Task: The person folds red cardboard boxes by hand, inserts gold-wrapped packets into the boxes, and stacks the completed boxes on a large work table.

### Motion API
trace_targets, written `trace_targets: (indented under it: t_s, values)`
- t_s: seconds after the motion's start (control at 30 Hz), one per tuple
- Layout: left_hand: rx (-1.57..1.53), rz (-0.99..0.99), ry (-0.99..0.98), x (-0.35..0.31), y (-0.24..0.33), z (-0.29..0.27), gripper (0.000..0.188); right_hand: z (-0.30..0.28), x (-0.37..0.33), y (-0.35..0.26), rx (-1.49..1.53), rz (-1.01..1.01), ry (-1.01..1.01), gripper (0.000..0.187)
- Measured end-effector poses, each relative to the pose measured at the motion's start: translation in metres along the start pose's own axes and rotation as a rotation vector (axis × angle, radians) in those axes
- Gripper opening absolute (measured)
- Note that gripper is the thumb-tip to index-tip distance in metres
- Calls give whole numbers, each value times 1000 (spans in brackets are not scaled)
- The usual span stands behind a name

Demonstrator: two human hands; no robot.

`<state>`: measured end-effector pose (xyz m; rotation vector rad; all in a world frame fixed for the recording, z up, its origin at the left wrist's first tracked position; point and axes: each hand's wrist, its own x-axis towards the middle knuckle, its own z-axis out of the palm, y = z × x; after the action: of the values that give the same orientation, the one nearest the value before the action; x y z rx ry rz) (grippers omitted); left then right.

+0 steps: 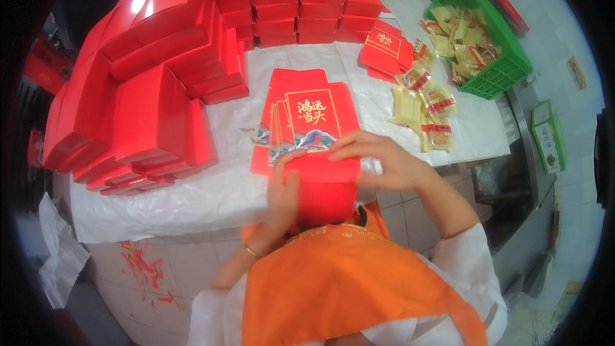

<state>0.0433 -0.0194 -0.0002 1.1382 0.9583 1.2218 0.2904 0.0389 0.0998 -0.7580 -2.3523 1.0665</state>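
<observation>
At the table's front edge, close to my body, I hold a red cardboard box (327, 200) between both hands. My left hand (284, 187) grips its left side, slightly blurred, with the fingertips at the upper edge. My right hand (387, 159) is bent over the far right corner, fingers on the red flap and thumb by the side. Just beyond lies a fanned stack of flat red cartons (318, 113) with gold lettering and a coloured wave print. The inside of the box is hidden from view.
Finished red boxes (150, 112) are piled high at the left and back. Wrapped pastries (437, 136) and more flat cartons (383, 50) lie at the right, beside a green crate (494, 77) of wrapped pastries. Red scraps (146, 266) litter the floor below the white-covered table (186, 208).
</observation>
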Motion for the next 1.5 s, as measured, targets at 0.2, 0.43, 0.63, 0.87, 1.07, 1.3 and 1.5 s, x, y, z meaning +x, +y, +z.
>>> trace_targets:
  t_s: [0.2, 0.43, 0.63, 0.87, 1.07, 1.3, 1.5]
  values:
    - [247, 251, -183, 16, 28, 0, 34, 26, -5, -8, -142, 22, 134, 53]
    - [220, 273, -191, 18, 35, -1, 29, 33, -3, -11, -51, 40, 257, 44]
    - [178, 281, -140, 15, 31, 3, 30, 31, 2, -20, 32, 73, 295, 37]
    - [173, 252, -219, 15, 44, 4, 31, 35, 0, -21, 60, 85, 343, 33]
    - [170, 246, -206, 13, 36, 0, 33, 47, -1, -25, 75, 99, 400, 30]
    - [169, 265, -257, 15, 37, -1, 42, 42, -7, -18, 174, 170, 380, 31]
    - [225, 238, -257, 15, 36, -3, 48, 30, -6, -23, 70, 147, 225, 36]
